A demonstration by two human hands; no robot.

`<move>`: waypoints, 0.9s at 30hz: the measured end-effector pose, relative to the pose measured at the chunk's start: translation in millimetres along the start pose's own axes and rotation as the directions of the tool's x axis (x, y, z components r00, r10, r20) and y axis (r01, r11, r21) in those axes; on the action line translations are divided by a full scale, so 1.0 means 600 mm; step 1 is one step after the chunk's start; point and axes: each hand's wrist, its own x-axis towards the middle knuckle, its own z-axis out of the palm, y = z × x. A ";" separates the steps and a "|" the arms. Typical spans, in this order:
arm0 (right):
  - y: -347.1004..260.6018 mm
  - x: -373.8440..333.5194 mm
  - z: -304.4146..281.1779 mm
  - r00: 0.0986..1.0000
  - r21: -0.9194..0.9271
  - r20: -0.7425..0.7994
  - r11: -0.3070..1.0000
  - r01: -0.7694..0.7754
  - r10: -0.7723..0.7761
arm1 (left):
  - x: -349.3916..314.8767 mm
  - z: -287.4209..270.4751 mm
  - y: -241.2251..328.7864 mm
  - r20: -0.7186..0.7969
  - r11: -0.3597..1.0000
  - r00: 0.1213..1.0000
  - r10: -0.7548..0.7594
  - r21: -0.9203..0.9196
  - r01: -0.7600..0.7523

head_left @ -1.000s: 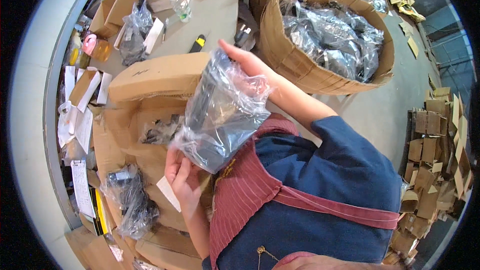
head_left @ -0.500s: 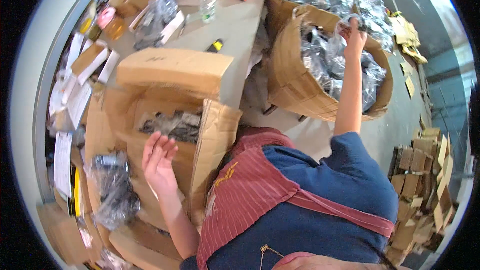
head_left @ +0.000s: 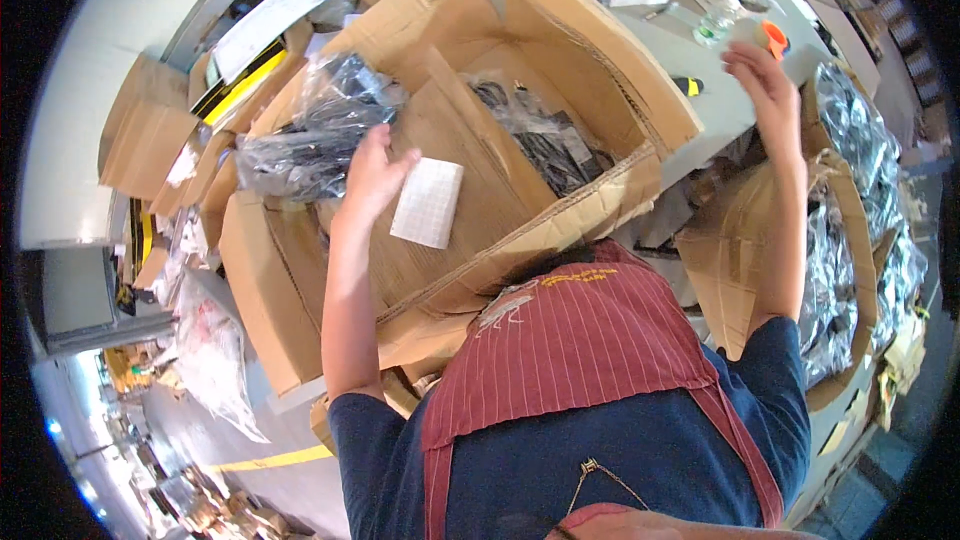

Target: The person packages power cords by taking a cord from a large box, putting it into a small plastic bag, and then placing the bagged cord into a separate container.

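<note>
My left hand (head_left: 376, 178) is over the large open cardboard box (head_left: 475, 230), thumb and fingers apart. Beside its fingertips lies a clear plastic bag of dark items (head_left: 325, 130), whose exact kind I cannot make out. A small white sheet with a fine grid (head_left: 427, 203) rests on cardboard just right of the thumb; the two look apart. More black bagged pieces (head_left: 550, 140) sit in the box's right compartment. To the right, my right hand (head_left: 768, 90) is raised near the table's edge, fingers stretched out and nothing seen in them.
At right stands a tall carton (head_left: 740, 250) filled with clear bags (head_left: 832, 280). On the grey table are a clear bottle (head_left: 716, 22), an orange tape dispenser-like thing (head_left: 774, 38) and a yellow-black tool (head_left: 688, 86). Papers (head_left: 265, 28) and cardboard crowd the far left.
The view has swung left. My right hand has left the carton of bags and come back toward the table. My left hand is now beside the bagged dark items.
</note>
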 end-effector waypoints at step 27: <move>-0.044 0.081 0.457 0.501 0.002 0.839 0.920 -0.393 0.212 | -0.011 0.049 -0.060 -0.084 0.929 0.978 -0.192 -0.337 0.153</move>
